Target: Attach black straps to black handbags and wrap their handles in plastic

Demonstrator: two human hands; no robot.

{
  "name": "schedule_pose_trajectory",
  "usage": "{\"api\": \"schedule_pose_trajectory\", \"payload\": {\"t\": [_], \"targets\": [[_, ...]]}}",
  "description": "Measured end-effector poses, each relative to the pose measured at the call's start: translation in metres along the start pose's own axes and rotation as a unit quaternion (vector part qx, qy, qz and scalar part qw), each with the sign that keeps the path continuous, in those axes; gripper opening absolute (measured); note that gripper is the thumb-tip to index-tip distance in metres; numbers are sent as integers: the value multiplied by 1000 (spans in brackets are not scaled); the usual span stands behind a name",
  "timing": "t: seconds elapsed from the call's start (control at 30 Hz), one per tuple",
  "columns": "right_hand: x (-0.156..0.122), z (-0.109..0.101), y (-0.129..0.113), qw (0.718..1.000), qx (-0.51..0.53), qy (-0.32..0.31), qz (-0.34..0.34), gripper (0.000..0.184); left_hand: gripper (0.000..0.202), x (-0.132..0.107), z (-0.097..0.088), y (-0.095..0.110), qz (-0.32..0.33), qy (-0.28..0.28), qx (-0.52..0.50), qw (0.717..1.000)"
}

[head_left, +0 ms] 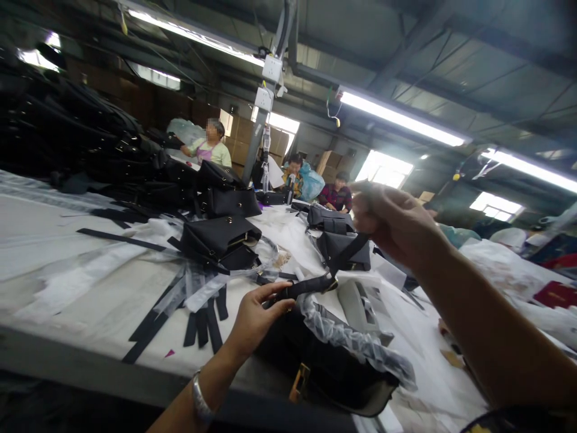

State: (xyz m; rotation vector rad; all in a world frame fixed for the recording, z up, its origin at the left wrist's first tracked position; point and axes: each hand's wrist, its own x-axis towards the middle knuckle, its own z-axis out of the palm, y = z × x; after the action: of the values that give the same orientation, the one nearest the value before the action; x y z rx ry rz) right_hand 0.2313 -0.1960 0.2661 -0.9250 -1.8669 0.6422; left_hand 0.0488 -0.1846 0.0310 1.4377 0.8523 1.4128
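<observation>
A black handbag (279, 346) lies at the table's front edge, with a gold clasp (300, 382) on it. Crinkled clear plastic (356, 340) wraps its other handle or edge. Between thumb and fingers, my left hand (250, 319) pinches the bag's black strap (311, 286) close to the bag. Higher up and to the right, my right hand (399, 222) is closed on the strap's upper part, which slopes up from a gold-coloured buckle (332, 281). The right fingertips are blurred.
Loose black strips (157, 319) and white wrapping lie on the white table (31, 270) at left. Black bags (220, 237) stand ahead, grey-black ones (345, 246) to their right. A large dark pile of bags (67, 132) rises far left. Several people sit beyond a post (255, 144) with sockets.
</observation>
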Motion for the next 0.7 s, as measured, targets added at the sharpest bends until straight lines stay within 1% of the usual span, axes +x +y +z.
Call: {"api": "schedule_pose_trajectory", "payload": {"t": [0.03,0.07,0.1,0.13,0.17,0.23,0.3,0.37,0.47,0.6,0.7], "targets": [[-4,6,0,996,-59,-51,39,31,30,-1,1,-1,-6,7,-13,1000],[-10,12,2,983,-127,-109,76,33,30,-1,2,-1,-10,11,-25,1000],[-15,19,6,961,-198,-162,107,34,31,-2,3,-1,-13,11,-36,999],[-20,25,11,935,-264,-203,124,36,31,-2,4,-1,-15,7,-47,999],[-25,31,17,912,-318,-226,128,36,32,-3,5,-2,-17,3,-59,998],[-33,39,29,881,-391,-237,117,35,34,-5,7,-2,-24,-1,-82,996],[-37,43,39,865,-430,-232,112,34,34,-5,7,-2,-32,7,-93,995],[-37,43,43,855,-454,-223,114,33,33,-6,8,-3,-36,15,-95,995],[-35,41,41,845,-475,-215,116,31,33,-7,8,-5,-36,21,-99,994],[-30,42,36,836,-470,-255,121,29,32,-8,8,-4,-23,23,-89,996],[-28,50,35,818,-488,-281,111,37,30,-9,9,-1,-8,25,-51,998]]}}
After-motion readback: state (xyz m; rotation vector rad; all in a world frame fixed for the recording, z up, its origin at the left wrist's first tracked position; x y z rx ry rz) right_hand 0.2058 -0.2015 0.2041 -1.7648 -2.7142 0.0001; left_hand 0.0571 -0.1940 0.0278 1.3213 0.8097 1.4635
